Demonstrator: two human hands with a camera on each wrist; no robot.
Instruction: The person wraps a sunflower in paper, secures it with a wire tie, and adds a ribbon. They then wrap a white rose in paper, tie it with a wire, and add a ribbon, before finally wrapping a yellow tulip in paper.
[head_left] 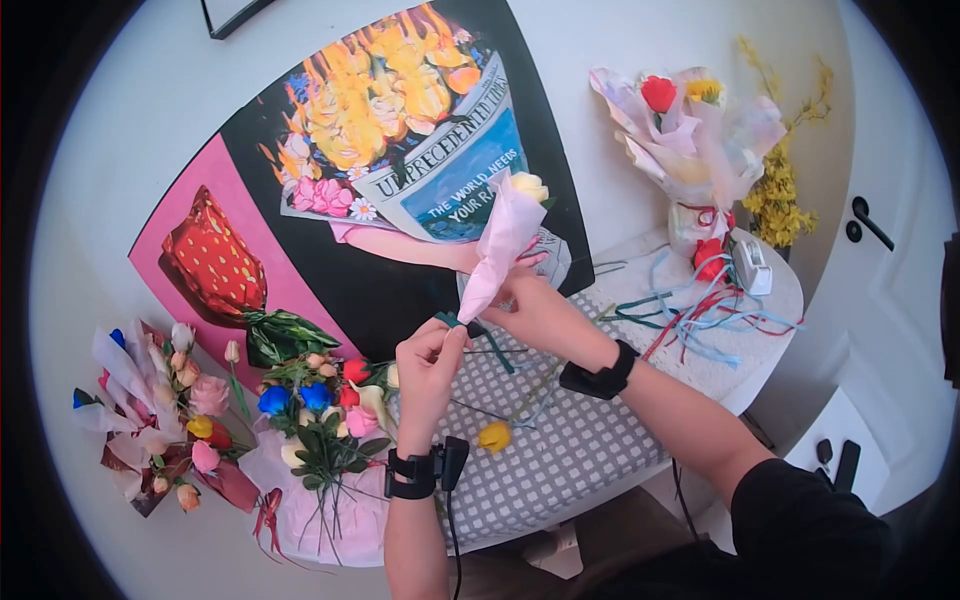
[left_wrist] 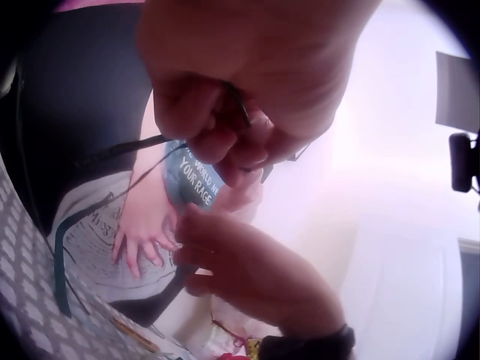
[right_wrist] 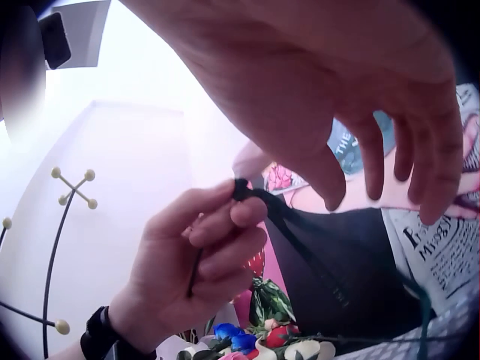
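Note:
My left hand point(head_left: 430, 368) pinches the narrow lower end of a pink paper wrapper point(head_left: 495, 255) together with a dark green ribbon point(head_left: 447, 320). A cream rose point(head_left: 528, 186) shows at the wrapper's top. The ribbon's long tail point(right_wrist: 296, 238) hangs away from the pinching fingers in the right wrist view, and a thin dark stem runs below that hand. Beside the wrapper is my right hand point(head_left: 540, 315), its fingers extended and loosely spread, with nothing gripped in the right wrist view. The left wrist view shows the ribbon's tail point(left_wrist: 60, 270) dangling near the checked cloth.
A yellow tulip point(head_left: 494, 436) lies on the checked tablecloth point(head_left: 560, 465). Loose flowers point(head_left: 320, 400) and a wrapped bouquet point(head_left: 180, 420) are at left. Another bouquet point(head_left: 690, 160), tangled ribbons point(head_left: 700, 320) and a tape dispenser point(head_left: 752, 268) stand at right. A large painting point(head_left: 400, 180) leans behind.

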